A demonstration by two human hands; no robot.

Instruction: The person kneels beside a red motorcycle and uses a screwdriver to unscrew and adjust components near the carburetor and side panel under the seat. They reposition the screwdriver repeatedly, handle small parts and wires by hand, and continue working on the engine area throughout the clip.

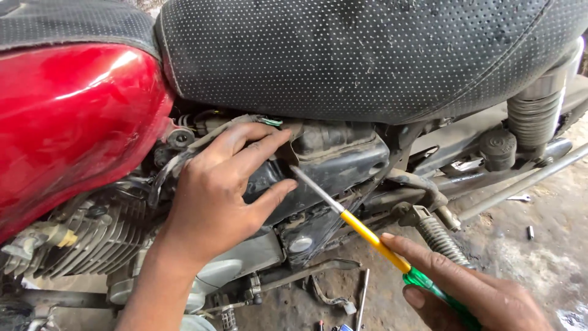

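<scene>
The fingers of the left hand point(214, 196) are spread open at the centre of the frame, fingertips pressed against a dusty black plastic box point(331, 162) under the seat, thumb lying along its lower edge. At the lower right, the right hand point(471, 294) is closed around a screwdriver point(367, 233) — forefinger stretched along the yellow part of the shaft, the rest of the fingers wrapped on the green handle. The metal tip of the tool points up and left and meets the black box just beside the left thumb.

Outward from there: a black perforated seat point(380, 55) fills the top of the frame, and a glossy red fuel tank point(67, 116) takes the upper left. Below the tank sit the grey engine cooling fins point(92, 239). At the upper right stands a rear shock absorber point(533, 110) with its coiled spring — below it, a dirty concrete floor point(545, 245) with a few small bits lying about.
</scene>
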